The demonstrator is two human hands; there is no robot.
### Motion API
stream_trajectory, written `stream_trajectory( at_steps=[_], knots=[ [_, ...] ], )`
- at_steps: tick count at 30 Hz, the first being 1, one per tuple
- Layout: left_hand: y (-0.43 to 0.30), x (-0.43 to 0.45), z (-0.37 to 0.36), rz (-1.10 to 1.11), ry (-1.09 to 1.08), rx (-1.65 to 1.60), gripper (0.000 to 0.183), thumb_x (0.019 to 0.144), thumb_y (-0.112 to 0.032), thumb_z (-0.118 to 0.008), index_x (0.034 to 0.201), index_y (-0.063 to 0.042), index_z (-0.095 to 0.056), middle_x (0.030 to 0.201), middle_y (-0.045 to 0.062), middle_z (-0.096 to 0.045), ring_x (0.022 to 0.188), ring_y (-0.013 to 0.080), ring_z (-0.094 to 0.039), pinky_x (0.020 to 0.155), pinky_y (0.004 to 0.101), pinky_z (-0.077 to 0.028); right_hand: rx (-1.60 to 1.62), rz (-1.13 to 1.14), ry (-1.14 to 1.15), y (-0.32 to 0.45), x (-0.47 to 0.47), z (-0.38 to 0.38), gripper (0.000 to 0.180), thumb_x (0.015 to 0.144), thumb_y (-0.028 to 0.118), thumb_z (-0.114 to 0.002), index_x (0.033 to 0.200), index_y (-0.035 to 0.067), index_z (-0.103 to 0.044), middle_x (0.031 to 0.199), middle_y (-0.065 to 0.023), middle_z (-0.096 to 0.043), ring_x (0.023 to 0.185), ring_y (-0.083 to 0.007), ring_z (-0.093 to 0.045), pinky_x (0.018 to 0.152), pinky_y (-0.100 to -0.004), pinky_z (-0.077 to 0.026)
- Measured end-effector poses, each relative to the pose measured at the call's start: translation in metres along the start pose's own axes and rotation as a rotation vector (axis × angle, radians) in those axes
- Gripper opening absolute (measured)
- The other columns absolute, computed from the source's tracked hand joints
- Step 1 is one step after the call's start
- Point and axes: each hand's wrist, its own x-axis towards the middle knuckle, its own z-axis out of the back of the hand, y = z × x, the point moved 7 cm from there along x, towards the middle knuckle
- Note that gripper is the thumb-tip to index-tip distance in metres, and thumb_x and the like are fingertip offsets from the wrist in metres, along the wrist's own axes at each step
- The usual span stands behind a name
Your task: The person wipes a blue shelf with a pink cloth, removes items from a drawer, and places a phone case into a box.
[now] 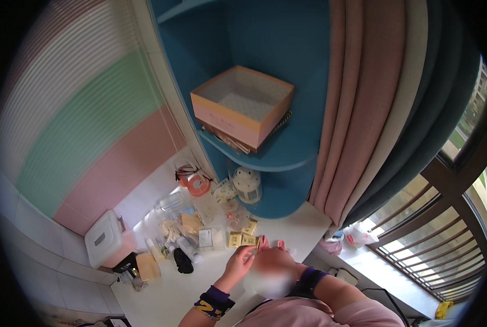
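Note:
My left hand [240,261] reaches over the white tabletop with its fingers apart, and nothing shows in its grasp. Its fingertips are close to several gold packets [242,238] and to a blurred patch beside it. My right forearm [336,286] comes in from the right, with a dark wristband [313,278] on it. The blurred patch covers most of my right hand, so what it holds is hidden. Just beyond this patch stick up small pink pieces [263,243], too unclear to name. Left of the packets lies a clear plastic box [216,238] with a white label.
Bottles [189,249], a black mesh item [183,261] and pouches crowd the table's left and back. A pink bin with a white lid [106,239] stands left. Blue shelves [268,161] hold an open cardboard box [243,106] and a white lantern [247,184]. Curtains [374,102] hang right.

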Motion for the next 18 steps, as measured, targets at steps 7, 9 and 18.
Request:
stream_trajectory(
  at_steps=[7,9,18],
  knots=[
    [-0.095,0.082,0.109,-0.163,-0.265,-0.2,0.052,0.093,-0.008,-0.061,0.14,-0.006,-0.042,0.124,0.011,-0.056,0.099,0.0166,-0.06,0.079,0.031,-0.053,0.779,0.084,-0.277,0.024,0.041,0.251,0.028,0.093,0.012,-0.06,0.121,0.005,-0.063,0.11,-0.0105,-0.068,0.099,-0.0203,-0.064,0.089,-0.0325,-0.05],
    [-0.127,0.108,0.137,-0.203,-0.34,-0.265,0.056,0.094,-0.011,-0.061,0.144,-0.006,-0.037,0.129,0.012,-0.053,0.1,0.0164,-0.058,0.079,0.0304,-0.052,0.965,0.176,-0.404,0.019,0.054,0.295,0.037,0.094,0.014,-0.061,0.13,0.007,-0.055,0.12,-0.0112,-0.062,0.106,-0.0199,-0.061,0.09,-0.0321,-0.049],
    [-0.202,0.199,0.184,0.118,-0.551,-0.524,0.098,0.089,-0.051,-0.064,0.152,-0.003,-0.006,0.138,0.02,-0.044,0.121,0.0284,-0.048,0.095,0.0393,-0.043,1.238,0.178,-0.761,-0.009,0.106,0.358,0.066,0.094,0.01,-0.06,0.151,0.01,-0.026,0.149,-0.0151,-0.035,0.131,-0.0267,-0.043,0.102,-0.0373,-0.041]
  ],
)
